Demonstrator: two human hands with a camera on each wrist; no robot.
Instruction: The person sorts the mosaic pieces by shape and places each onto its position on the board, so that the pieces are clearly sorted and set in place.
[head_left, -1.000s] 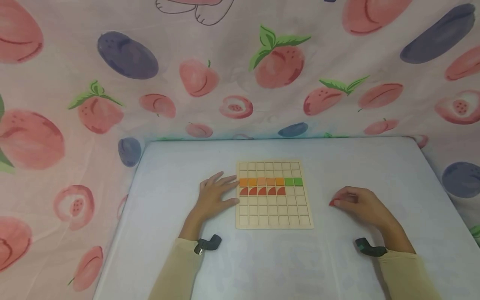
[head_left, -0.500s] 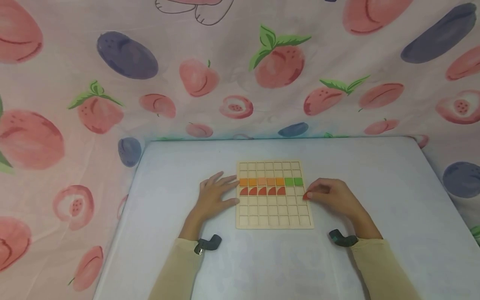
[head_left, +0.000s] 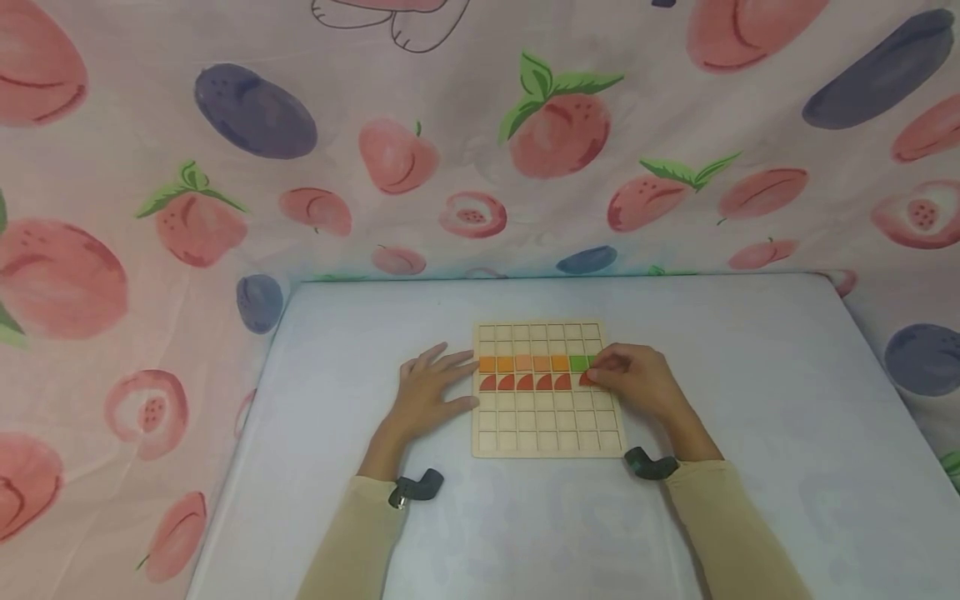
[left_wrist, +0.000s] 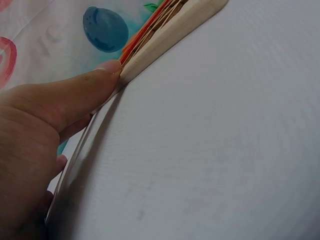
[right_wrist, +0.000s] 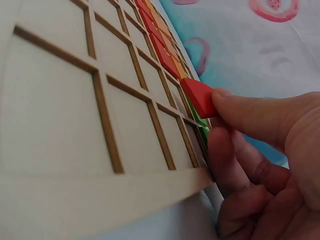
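Note:
A square wooden grid board lies on the table. One row holds orange tiles and green tiles; in the row below sit several red quarter-circle tiles from the left edge onward. My right hand pinches one red quarter-circle tile between thumb and finger, just over that row's right part. The held tile looks tilted in the right wrist view. My left hand rests at the board's left edge with fingers spread, thumb touching the rim. The rightmost green tile is partly hidden by my right fingers.
The board stands on a white-covered table. A fruit-patterned cloth hangs behind it and along the left side. Dark wrist mounts sit on both forearms.
My right hand has moved left from the table beside the board to above its red row, carrying the red quarter-circle tile. The left hand has stayed in place.

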